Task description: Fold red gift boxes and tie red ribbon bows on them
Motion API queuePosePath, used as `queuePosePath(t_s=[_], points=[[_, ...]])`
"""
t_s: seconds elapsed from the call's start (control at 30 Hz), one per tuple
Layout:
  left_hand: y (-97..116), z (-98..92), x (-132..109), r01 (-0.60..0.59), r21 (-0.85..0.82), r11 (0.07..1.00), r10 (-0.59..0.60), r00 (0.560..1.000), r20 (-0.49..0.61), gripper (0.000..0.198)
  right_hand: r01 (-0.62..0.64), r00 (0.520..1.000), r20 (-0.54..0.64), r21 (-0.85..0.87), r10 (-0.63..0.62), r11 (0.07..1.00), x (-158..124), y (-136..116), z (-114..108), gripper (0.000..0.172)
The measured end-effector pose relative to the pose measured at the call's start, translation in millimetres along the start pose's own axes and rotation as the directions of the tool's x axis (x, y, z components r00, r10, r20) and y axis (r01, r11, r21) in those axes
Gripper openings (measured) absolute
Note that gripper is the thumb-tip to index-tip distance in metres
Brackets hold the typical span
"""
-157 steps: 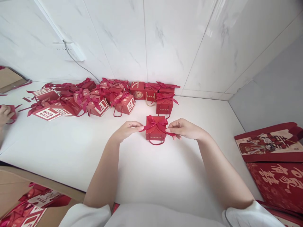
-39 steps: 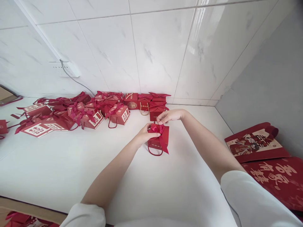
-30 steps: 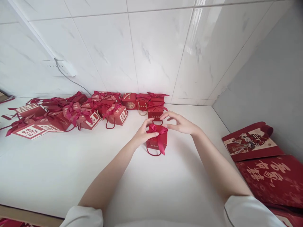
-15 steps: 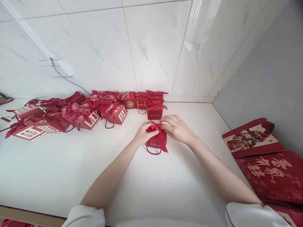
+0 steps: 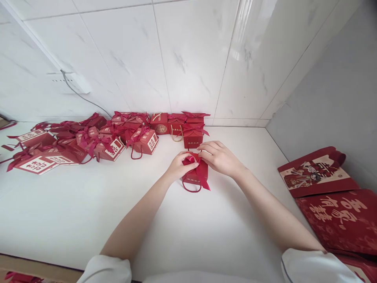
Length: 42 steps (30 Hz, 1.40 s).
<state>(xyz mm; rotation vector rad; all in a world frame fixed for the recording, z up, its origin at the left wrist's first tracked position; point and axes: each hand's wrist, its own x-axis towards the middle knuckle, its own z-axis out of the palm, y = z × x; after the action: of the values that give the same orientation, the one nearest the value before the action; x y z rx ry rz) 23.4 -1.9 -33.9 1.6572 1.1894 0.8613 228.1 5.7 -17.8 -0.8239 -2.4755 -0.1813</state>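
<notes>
A small red gift box (image 5: pixel 194 177) with a cord handle stands on the white table (image 5: pixel 165 236) in front of me. Dark pink ribbon (image 5: pixel 203 173) lies across its top, one tail hanging down the near face. My left hand (image 5: pixel 180 167) pinches a ribbon loop at the top left of the box, thumb and fingers closed. On the right side, my right hand (image 5: pixel 218 159) is bent over the box top with its fingers curled at the ribbon; the fingertips are partly hidden. Just behind stands another red box (image 5: pixel 193 139) tied with a bow.
Several ribboned red boxes (image 5: pixel 100 145) crowd the back left, and more (image 5: pixel 176 127) line the tiled wall (image 5: pixel 191 59). Red printed bags (image 5: pixel 332 216) lie along the right edge. A grey cable (image 5: pixel 85 100) runs down from a wall socket (image 5: pixel 72 83).
Both hands stay at the ribbon on the box. The right hand's fingers have shifted slightly; otherwise only the view has moved a little.
</notes>
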Motion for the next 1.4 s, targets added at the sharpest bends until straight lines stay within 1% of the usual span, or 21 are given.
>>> queuePosePath(t_s=[0.1,0.23,0.3,0.37,0.43,0.5,0.53,0.6,0.67,0.7,0.8,0.87,0.93,1.0,1.13,1.2,1.27,1.3,1.33,1.37,1.4], points=[[0,-0.6,0,-0.003,0.008,1.000,0.003,1.000,0.004,0.019,0.003,1.000,-0.014,-0.031,-0.003,1.000,-1,4,4,0.027],[1,0.9,0,-0.021,0.039,0.999,0.020,1.000,0.006,0.013,-0.063,0.997,-0.035,-0.018,0.062,0.998,-1,3,9,0.026],[2,1.4,-1,-0.024,0.051,0.998,0.023,0.999,0.028,0.011,-0.136,0.990,-0.021,0.045,0.137,0.990,0,1,11,0.024],[5,-0.8,-2,-0.002,0.040,0.999,-0.001,0.997,0.076,0.012,-0.233,0.972,0.027,0.193,0.232,0.953,1,1,11,0.021],[9,-7.0,-4,0.033,-0.009,0.999,-0.031,0.988,0.150,0.020,-0.325,0.945,0.098,0.406,0.313,0.854,2,4,8,0.025],[14,-16.7,-5,0.052,-0.075,0.996,-0.035,0.977,0.210,0.036,-0.393,0.916,0.188,0.594,0.354,0.702,2,9,3,0.031],[17,-21.9,-5,0.054,-0.101,0.993,-0.031,0.974,0.224,0.042,-0.423,0.902,0.237,0.654,0.361,0.627,1,12,1,0.032],[20,-30.8,-4,0.043,-0.121,0.992,-0.015,0.975,0.221,0.045,-0.481,0.873,0.330,0.711,0.360,0.513,0,16,-4,0.033],[21,-34.6,-4,0.021,-0.102,0.995,-0.001,0.981,0.192,0.038,-0.513,0.855,0.388,0.734,0.345,0.445,-2,16,-8,0.033],[21,-34.2,-4,0.007,-0.080,0.997,0.006,0.986,0.168,0.034,-0.513,0.854,0.397,0.745,0.335,0.426,-4,15,-10,0.033],[16,-25.3,-3,-0.010,0.011,1.000,0.009,0.998,0.059,0.025,-0.481,0.874,0.387,0.779,0.296,0.402,-9,7,-13,0.037],[12,-16.9,-2,-0.001,0.063,0.998,0.002,1.000,-0.017,0.019,-0.483,0.872,0.385,0.778,0.303,0.402,-12,1,-11,0.042],[9,-10.1,-1,-0.001,0.090,0.996,0.008,0.997,-0.077,0.014,-0.516,0.850,0.394,0.759,0.349,0.398,-15,-5,-6,0.042],[7,-6.4,-1,-0.010,0.098,0.995,0.022,0.992,-0.121,0.010,-0.556,0.818,0.400,0.736,0.415,0.386,-16,-10,1,0.037],[6,-5.7,-1,0.019,0.082,0.996,-0.005,0.986,-0.166,0.016,-0.590,0.772,0.356,0.710,0.527,0.384,-12,-19,15,0.024],[4,-6.5,0,0.042,0.083,0.996,-0.026,0.982,-0.185,0.021,-0.579,0.768,0.318,0.715,0.556,0.392,-10,-21,16,0.022],[3,-8.6,2,0.062,0.095,0.994,-0.041,0.976,-0.214,0.023,-0.558,0.777,0.289,0.728,0.559,0.399,-9,-21,15,0.023],[2,-11.0,3,0.070,0.103,0.992,-0.045,0.972,-0.229,0.024,-0.545,0.788,0.286,0.735,0.545,0.403,-9,-20,14,0.027],[2,-14.7,3,0.076,0.106,0.991,-0.048,0.970,-0.239,0.024,-0.534,0.802,0.292,0.740,0.522,0.408,-11,-20,13,0.037],[2,-19.9,4,0.077,0.104,0.992,-0.052,0.974,-0.221,0.023,-0.528,0.815,0.307,0.743,0.491,0.411,-13,-19,13,0.052],[2,-26.6,4,0.075,0.092,0.993,-0.060,0.986,-0.154,0.025,-0.527,0.826,0.331,0.742,0.456,0.415,-16,-19,14,0.071]])
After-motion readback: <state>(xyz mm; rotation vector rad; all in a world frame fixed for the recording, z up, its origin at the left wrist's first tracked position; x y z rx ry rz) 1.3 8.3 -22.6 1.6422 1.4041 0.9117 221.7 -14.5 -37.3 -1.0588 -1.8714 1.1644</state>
